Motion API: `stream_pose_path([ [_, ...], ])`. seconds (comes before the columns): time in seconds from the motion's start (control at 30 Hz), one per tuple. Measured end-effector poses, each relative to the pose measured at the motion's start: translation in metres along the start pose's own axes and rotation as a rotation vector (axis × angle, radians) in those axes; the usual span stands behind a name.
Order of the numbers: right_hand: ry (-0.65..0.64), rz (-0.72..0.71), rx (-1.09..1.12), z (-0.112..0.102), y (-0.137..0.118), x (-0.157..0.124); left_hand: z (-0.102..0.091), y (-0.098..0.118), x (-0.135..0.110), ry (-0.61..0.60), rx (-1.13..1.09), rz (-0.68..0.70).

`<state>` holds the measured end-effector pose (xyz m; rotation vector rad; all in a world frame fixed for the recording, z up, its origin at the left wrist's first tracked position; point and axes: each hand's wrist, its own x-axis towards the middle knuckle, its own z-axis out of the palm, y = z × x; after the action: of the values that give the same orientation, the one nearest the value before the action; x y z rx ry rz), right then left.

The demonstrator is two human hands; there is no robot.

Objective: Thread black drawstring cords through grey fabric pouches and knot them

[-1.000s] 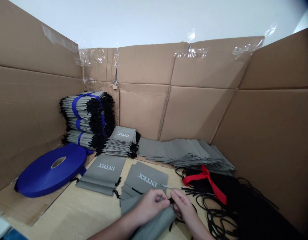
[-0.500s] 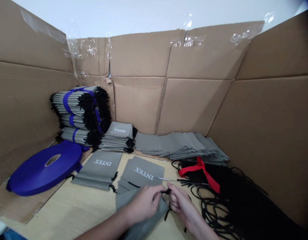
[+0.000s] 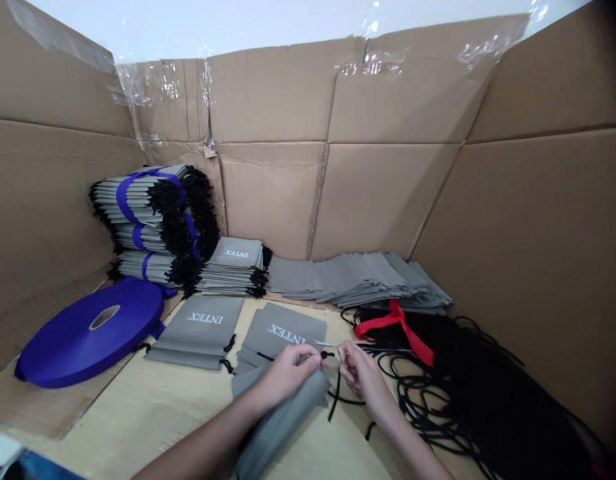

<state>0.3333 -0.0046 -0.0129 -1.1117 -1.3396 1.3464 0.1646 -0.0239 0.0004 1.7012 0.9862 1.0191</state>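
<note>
My left hand (image 3: 288, 375) is closed on the top edge of a grey drawstring pouch (image 3: 275, 427) that lies across the wooden table. A few centimetres to its right, my right hand (image 3: 358, 373) pinches a black cord (image 3: 334, 400) that hangs from the pouch's mouth. A thin metal threading tool (image 3: 324, 344) lies just beyond my fingers. Two grey INTEX pouches (image 3: 201, 330) lie flat ahead of my left hand.
Bundled pouch stacks (image 3: 153, 227) tied with blue ribbon stand at the back left, a loose stack (image 3: 235, 267) beside them. A blue ribbon roll (image 3: 88, 333) lies left. Flat grey pouches (image 3: 358, 280) fan along the back. Black cords (image 3: 463, 393) with a red tie (image 3: 395, 327) fill the right. Cardboard walls (image 3: 538, 253) surround everything.
My hands have drawn apart a little; the cord now hangs loose between them. The camera has tilted, so everything sits higher and further forward in the picture.
</note>
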Motion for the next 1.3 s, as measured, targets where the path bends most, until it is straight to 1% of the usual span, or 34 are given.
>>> stream_pose_path([
  [0.07, 0.004, -0.063, -0.042, 0.001, 0.0, -0.004, -0.002, -0.001, 0.002, -0.029, -0.089, 0.013],
  [0.13, -0.022, -0.127, -0.104, 0.002, -0.001, -0.009, -0.004, -0.001, 0.003, -0.046, -0.168, 0.011],
  [0.27, -0.109, -0.234, -0.241, 0.001, 0.0, -0.015, -0.004, -0.001, 0.002, -0.077, -0.263, -0.06],
  [0.43, -0.137, -0.268, -0.459, 0.0, 0.002, -0.016, -0.007, -0.002, 0.001, -0.132, -0.346, -0.181],
  [0.53, -0.122, -0.279, -0.529, 0.004, 0.0, -0.017, -0.008, -0.004, 0.001, -0.131, -0.37, -0.208],
  [0.6, -0.119, -0.243, -0.421, 0.009, -0.002, -0.017, -0.008, -0.004, 0.002, -0.137, -0.375, -0.213],
  [0.73, -0.121, -0.051, 0.034, 0.017, -0.003, -0.015, -0.009, 0.0, 0.0, -0.176, -0.396, -0.214],
  [0.77, -0.113, -0.015, 0.116, 0.018, -0.003, -0.015, -0.009, 0.0, 0.0, -0.187, -0.408, -0.207],
  [0.83, -0.104, 0.024, 0.211, 0.02, -0.002, -0.015, -0.011, 0.002, -0.001, -0.202, -0.431, -0.197],
  [1.0, -0.062, 0.012, 0.282, 0.024, 0.0, -0.017, -0.013, 0.006, -0.004, -0.216, -0.449, -0.221],
  [1.13, -0.024, -0.015, 0.277, 0.026, 0.0, -0.017, -0.013, 0.009, -0.005, -0.198, -0.411, -0.237],
  [1.3, -0.071, -0.013, 0.171, 0.02, -0.001, -0.013, -0.017, 0.005, -0.003, -0.205, -0.374, -0.208],
])
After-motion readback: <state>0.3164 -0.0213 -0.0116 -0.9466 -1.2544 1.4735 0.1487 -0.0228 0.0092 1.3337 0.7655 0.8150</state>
